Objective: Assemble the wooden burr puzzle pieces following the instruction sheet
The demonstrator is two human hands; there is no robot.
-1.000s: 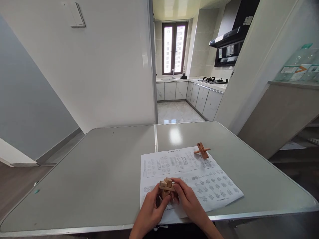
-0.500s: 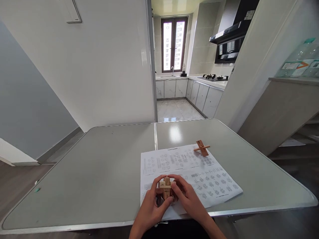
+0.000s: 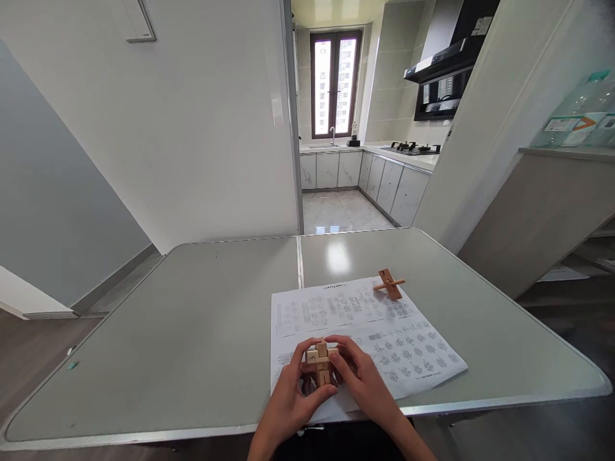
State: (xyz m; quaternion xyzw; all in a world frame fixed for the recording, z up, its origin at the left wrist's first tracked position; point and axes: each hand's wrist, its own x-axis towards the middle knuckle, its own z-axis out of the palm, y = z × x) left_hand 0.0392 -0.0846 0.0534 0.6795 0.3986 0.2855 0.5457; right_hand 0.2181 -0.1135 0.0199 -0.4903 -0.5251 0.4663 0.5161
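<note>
Between my two hands is a wooden interlocking puzzle [image 3: 323, 362] of pale crossed blocks, with dark marks on some faces. My left hand [image 3: 294, 394] wraps its left side, with the thumb near the lower front block. From the right, my right hand [image 3: 361, 379] grips it, thumb against the upper right block and fingers over the back. Both hands are closed on it, and parts of the blocks are hidden by the fingers. Beneath lies a white sheet [image 3: 336, 326] printed with rows of small assembly drawings.
A brown wooden piece with a stick through it [image 3: 390, 285] stands at the sheet's far right corner. The grey-green table [image 3: 192, 339] has a metal edge and a seam. A small green bit [image 3: 72, 365] lies at its left. Large bottles [image 3: 576, 118] stand on a shelf at right.
My left thumb has shifted slightly to the right, showing more of the lower front block. The puzzle has barely moved, and both hands keep hold of it.
</note>
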